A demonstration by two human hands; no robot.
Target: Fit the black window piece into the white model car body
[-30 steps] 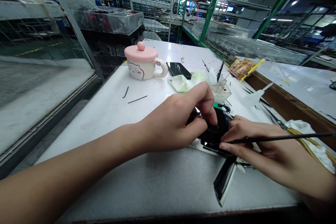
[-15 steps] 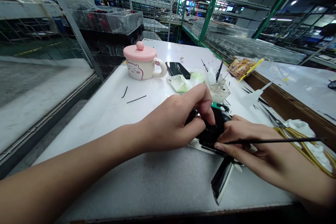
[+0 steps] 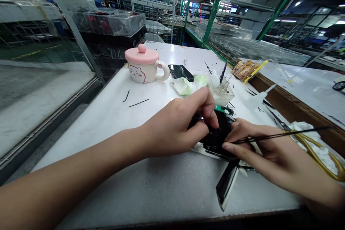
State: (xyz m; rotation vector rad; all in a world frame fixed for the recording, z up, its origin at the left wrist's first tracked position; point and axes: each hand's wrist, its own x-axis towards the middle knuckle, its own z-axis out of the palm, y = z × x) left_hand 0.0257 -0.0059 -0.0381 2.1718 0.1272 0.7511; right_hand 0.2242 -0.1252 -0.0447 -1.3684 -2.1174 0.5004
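A small black part (image 3: pixel 219 133) lies on a white sheet near the middle of the white table (image 3: pixel 151 183). My left hand (image 3: pixel 178 125) is closed over its left side, thumb and fingers pinching it. My right hand (image 3: pixel 258 151) sits just right of the part, fingers pinched on a long thin black stick (image 3: pixel 283 135) whose tip meets the part. A flat black panel with a white edge (image 3: pixel 228 184) lies tilted just in front of my right hand.
A pink-lidded mug (image 3: pixel 144 65), a black phone (image 3: pixel 181 72) and crumpled green wrap (image 3: pixel 188 84) stand farther back. A clear cup (image 3: pixel 223 91) holds sticks. Loose black sticks (image 3: pixel 138 103) lie left. Yellow-handled scissors (image 3: pixel 318 147) and white cloth lie right; green shelving stands behind.
The stick in my right hand has tilted, its free end rising a little. Both hands stay on the black part; the view has shifted slightly.
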